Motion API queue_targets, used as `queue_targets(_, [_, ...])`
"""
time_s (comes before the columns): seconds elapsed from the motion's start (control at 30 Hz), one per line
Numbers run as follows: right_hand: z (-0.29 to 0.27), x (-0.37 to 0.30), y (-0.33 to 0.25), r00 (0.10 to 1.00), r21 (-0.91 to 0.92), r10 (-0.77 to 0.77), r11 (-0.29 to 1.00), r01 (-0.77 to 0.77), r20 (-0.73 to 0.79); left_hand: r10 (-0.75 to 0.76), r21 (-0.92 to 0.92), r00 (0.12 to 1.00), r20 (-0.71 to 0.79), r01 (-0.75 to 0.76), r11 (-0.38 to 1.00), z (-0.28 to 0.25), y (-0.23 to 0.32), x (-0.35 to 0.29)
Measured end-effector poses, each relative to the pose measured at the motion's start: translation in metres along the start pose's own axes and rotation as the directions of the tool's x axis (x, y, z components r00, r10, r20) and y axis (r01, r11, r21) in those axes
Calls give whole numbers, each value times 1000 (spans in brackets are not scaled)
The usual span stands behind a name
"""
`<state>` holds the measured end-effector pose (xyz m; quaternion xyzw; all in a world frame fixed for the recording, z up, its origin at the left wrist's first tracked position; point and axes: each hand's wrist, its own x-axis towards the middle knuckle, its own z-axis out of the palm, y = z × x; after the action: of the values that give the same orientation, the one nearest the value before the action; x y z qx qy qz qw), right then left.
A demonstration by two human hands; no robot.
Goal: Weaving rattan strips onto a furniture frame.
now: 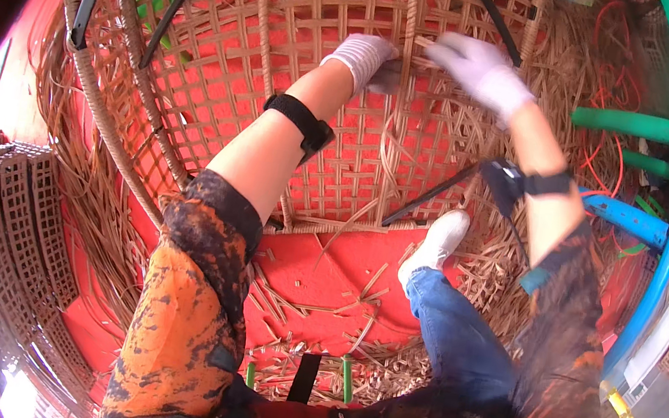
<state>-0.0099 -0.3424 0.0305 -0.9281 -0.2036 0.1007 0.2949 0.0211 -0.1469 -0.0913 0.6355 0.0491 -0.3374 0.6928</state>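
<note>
A large woven wicker panel [337, 115] with an open lattice fills the upper middle, crossed by wrapped upright bars. My left hand [366, 58], in a striped white glove, is at the lattice just left of the central wrapped bar [412, 15]. Its fingers curl in, and their tips are partly hidden. Right of that bar, my right hand [482, 74], in a white glove, is slightly blurred. A short pale wicker strip [423, 43] shows at its fingertips, apparently pinched there. Black straps [299, 123] circle both forearms.
Long loose wicker strands [100, 202] hang at the left; more [571, 80] pile up at the right. Cut scraps [363, 307] litter the red floor [310, 261]. Green and blue tubular framing [641, 126] stands at the right. Stacked lattice pieces [16, 224] are at far left.
</note>
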Motion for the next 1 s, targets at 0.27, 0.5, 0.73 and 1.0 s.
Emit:
queue_targets(0.27, [5, -416, -6, 882, -221, 464, 872, -438, 84, 9, -107, 974, -225, -34, 994, 33, 48, -58])
queue_targets(0.5, [136, -467, 30, 492, -719, 796, 566, -403, 352, 72, 9, 978, -198, -71, 997, 47, 37, -36])
queue_targets(0.73, [-25, -179, -24, 980, -464, -34, 884, -62, -197, 109, 72, 968, -224, -96, 993, 31, 32, -55])
queue_targets(1.0, [18, 1, 12, 897, 146, 419, 888, -437, 141, 162, 406, 912, -377, 6, 914, 55, 65, -49])
